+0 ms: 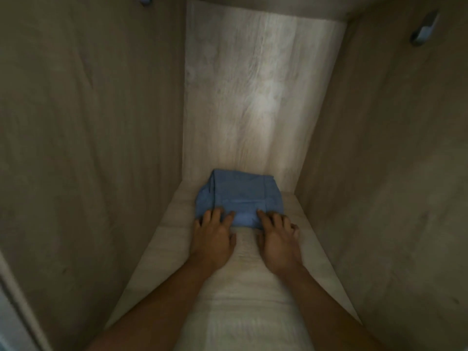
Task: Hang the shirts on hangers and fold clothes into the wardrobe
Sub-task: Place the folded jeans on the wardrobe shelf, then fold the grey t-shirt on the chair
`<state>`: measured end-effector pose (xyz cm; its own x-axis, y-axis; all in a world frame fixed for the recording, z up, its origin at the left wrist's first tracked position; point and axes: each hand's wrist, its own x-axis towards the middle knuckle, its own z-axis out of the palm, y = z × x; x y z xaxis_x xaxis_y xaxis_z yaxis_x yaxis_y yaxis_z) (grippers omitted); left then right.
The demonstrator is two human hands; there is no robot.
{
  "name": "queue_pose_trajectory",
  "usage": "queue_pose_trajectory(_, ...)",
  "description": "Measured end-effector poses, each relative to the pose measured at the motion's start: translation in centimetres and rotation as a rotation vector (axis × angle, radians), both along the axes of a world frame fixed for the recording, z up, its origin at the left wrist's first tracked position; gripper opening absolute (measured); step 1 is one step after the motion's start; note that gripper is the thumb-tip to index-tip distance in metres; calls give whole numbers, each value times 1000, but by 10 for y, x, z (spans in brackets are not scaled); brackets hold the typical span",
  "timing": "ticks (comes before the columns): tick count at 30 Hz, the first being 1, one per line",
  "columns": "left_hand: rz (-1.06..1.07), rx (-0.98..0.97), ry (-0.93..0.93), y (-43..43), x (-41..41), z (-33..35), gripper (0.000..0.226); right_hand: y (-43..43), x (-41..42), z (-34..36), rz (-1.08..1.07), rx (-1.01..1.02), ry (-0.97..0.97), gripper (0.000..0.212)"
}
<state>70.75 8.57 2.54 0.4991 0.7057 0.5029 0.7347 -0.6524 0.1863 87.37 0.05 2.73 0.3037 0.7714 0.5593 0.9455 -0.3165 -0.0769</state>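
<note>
Where hands (244,236) press, blue garment (240,196) edge hidden.

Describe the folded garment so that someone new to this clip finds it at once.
Look inside the pale wooden wardrobe compartment, on its floor against the back panel. The folded blue garment lies there, both hands' fingertips on its near edge. It is the only coloured, soft thing inside.

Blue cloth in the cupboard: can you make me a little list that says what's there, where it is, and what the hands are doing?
thing: folded blue garment
place: wardrobe shelf, against the back wall
left hand: flat, fingertips on the garment's near edge
right hand: flat, fingertips on the near edge
hangers: none visible
other: metal fittings on both side walls
</note>
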Motion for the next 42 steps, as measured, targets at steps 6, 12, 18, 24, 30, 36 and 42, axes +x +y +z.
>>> queue_pose_trajectory(6, 48, -180, 103, -68, -32, 11, 47, -58, -44, 12, 33, -237, 128, 30)
queue_pose_trajectory(12, 64, -225, 148, -163, -89, 18, 44, -146, -90, 18, 114, -324, 174, 32)
queue_pose_trajectory(18, 85, -197, -38, -258, -166, 23, 47, -224, -161, 17, 276, -205, 217, 31)
queue_pose_trajectory(24, 344, -242, -31, -321, -299, 37, 50, -249, -287, 18, 528, -218, 274, 31)
queue_pose_trajectory(30, 672, -340, -74, -379, -476, 36, 51, -251, -445, 14, 801, -329, 261, 36)
queue_pose_trajectory(36, 1003, -440, -138, -474, -668, 6, 51, -278, -646, -6, 1117, -383, 202, 33)
queue_pose_trajectory(42, 1275, -538, -158, -575, -855, -28, 39, -331, -867, -36, 1339, -535, 167, 35)
